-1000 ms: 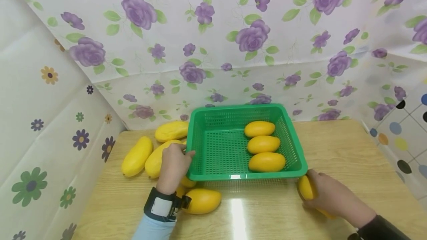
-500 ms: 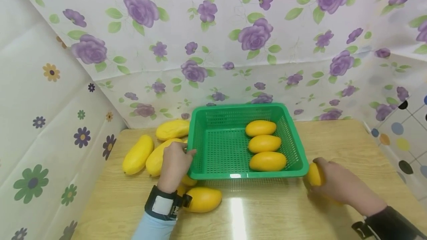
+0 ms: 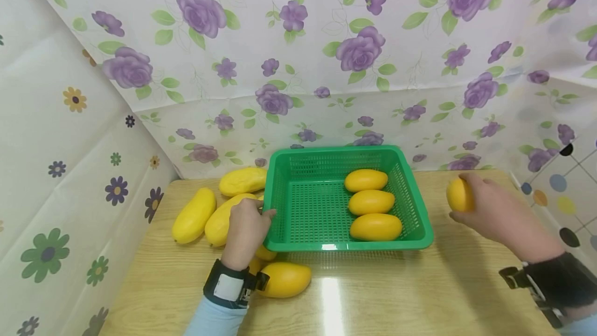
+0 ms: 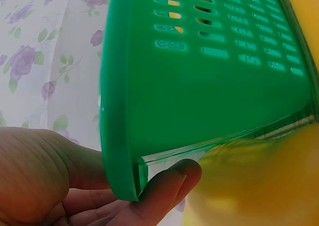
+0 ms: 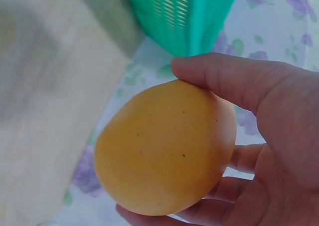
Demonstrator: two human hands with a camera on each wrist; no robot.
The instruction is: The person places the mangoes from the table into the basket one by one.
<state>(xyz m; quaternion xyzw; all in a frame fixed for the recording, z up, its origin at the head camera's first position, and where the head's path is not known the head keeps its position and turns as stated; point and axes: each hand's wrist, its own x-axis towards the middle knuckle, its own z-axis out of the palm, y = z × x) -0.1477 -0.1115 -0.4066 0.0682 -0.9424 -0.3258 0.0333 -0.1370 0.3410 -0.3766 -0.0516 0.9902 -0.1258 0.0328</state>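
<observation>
A green plastic basket (image 3: 350, 246) stands on the wooden table, with three mangoes (image 3: 371, 202) in a column along its right side. My left hand (image 3: 248, 229) grips the basket's left rim, thumb on one face and fingers curled on the other, as the left wrist view shows. To the right of the basket, my right hand (image 3: 489, 211) holds another mango (image 5: 167, 148), thumb on one side and fingers wrapped round the other. In the head view a shadow falls on the table below and left of that hand.
Larger yellow fruits (image 3: 193, 215) lie left of the basket, partly behind my left hand. One mango (image 3: 285, 279) rests in front of the basket, beside my left wrist. Flowered sheeting (image 3: 317, 66) rises behind the table (image 3: 373, 294) and on its left side.
My right hand has moved from the basket's front right corner up and to the right, carrying the mango away from the table. My left hand stays on the rim.
</observation>
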